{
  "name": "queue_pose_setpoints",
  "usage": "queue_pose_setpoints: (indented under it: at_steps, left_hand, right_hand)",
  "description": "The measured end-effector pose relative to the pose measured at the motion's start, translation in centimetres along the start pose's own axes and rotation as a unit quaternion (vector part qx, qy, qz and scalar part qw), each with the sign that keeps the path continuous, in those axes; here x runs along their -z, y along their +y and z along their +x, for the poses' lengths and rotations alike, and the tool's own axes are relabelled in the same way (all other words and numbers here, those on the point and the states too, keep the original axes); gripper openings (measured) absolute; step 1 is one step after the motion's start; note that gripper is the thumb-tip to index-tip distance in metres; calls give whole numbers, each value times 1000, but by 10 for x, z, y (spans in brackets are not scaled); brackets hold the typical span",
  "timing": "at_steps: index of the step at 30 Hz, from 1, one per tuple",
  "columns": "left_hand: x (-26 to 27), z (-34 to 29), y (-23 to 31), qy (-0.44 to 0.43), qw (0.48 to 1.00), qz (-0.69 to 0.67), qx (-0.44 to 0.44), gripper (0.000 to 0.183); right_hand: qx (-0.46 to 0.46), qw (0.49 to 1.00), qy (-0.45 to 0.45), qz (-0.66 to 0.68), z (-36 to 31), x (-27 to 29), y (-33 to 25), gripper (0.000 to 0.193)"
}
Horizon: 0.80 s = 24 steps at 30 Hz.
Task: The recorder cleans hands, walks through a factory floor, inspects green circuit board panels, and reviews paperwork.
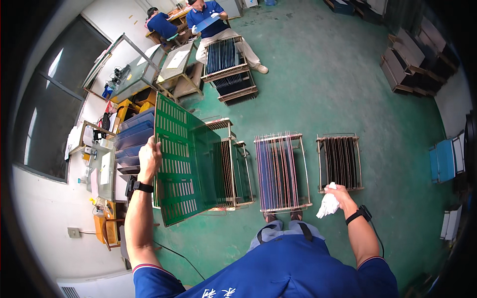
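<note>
My left hand (149, 160) grips the left edge of a large green circuit board panel (175, 171) with rows of pale slots, held upright and tilted at my left. Fingers of my right hand (340, 193) close round a crumpled white cloth (327, 203), which hangs near the front of the right-hand rack (359, 166) of dark panels. Between my hands, just before my feet, stands a middle rack (305, 174) filled with upright blue and reddish-edged panels. Behind the green panel, a left rack (230, 130) is partly hidden, with several panels showing in its slots.
Blue panels (135, 131) stand beside a cluttered glass table (105, 174) at the left. Farther off, a seated person (211, 22) handles a blue panel behind stacked racks (229, 74); another person (161, 25) sits at a desk. Loaded racks (415, 62) stand far right. A black cable (179, 256) crosses the floor.
</note>
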<state>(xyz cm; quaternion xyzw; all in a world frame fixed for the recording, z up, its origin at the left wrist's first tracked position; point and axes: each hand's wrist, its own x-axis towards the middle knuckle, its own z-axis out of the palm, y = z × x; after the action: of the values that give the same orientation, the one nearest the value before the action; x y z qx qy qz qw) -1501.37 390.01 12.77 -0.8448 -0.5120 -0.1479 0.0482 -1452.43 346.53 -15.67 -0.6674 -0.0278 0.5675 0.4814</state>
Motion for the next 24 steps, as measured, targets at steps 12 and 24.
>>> queue_pose_setpoints:
  at_steps: [12, 24]
  left_hand:
    - [-40, 36, -7, -61, 998, 14, -5, 31]
    - [-68, -37, 87, -115, 908, -395, 76, 42]
  right_hand:
    - [12, 1000, 14, -19, -5, -3, -4, 27]
    - [148, 987, -57, -1, -18, -61, -15, 26]
